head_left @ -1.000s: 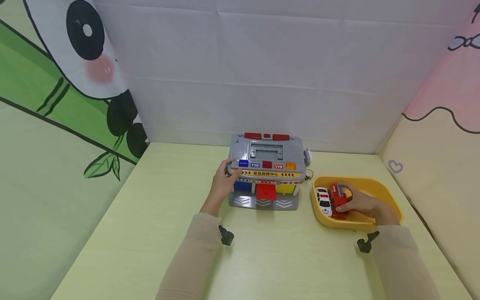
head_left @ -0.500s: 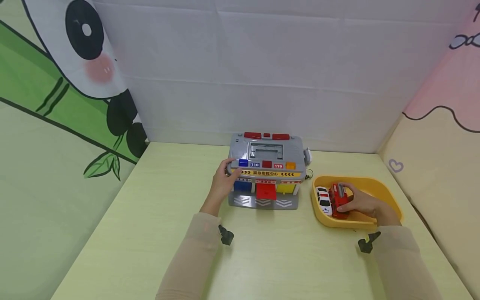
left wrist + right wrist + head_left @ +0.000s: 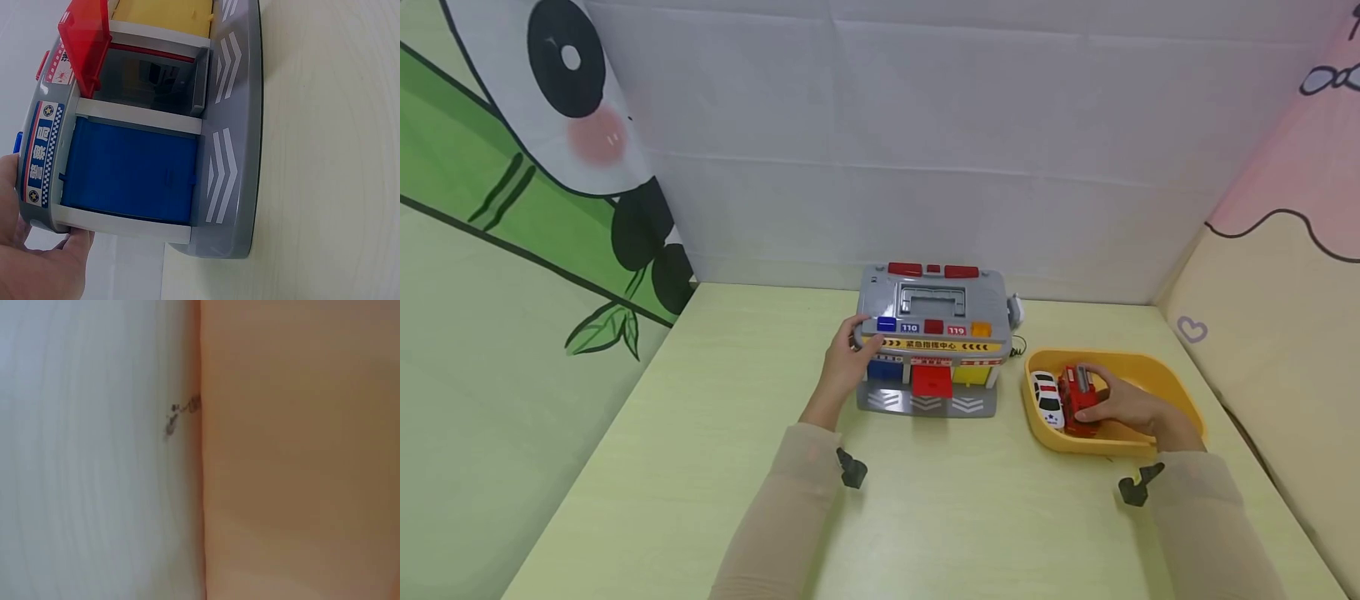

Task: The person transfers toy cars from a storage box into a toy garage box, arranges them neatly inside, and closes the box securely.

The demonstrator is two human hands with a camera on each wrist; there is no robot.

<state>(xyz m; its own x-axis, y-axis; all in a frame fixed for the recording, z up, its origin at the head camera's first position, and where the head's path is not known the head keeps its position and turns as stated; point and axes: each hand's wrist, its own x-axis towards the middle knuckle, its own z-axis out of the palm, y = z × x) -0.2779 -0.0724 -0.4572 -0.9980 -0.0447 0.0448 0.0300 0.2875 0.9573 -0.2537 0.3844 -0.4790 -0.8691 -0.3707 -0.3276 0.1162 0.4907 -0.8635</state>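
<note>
A grey toy rescue station stands against the back wall, its front facing me. My left hand grips the left end of its roof. In the left wrist view the red door is swung up over an open bay, while the blue door and the yellow door are down. Inside a yellow tray on the right, my right hand holds a red toy fire truck between thumb and fingers. A white toy police car lies just left of the truck.
The tray's outer wall fills half the right wrist view. A white piece with a coiled dark cord is on the station's right side. Printed cloth walls border the pale table at the back and sides.
</note>
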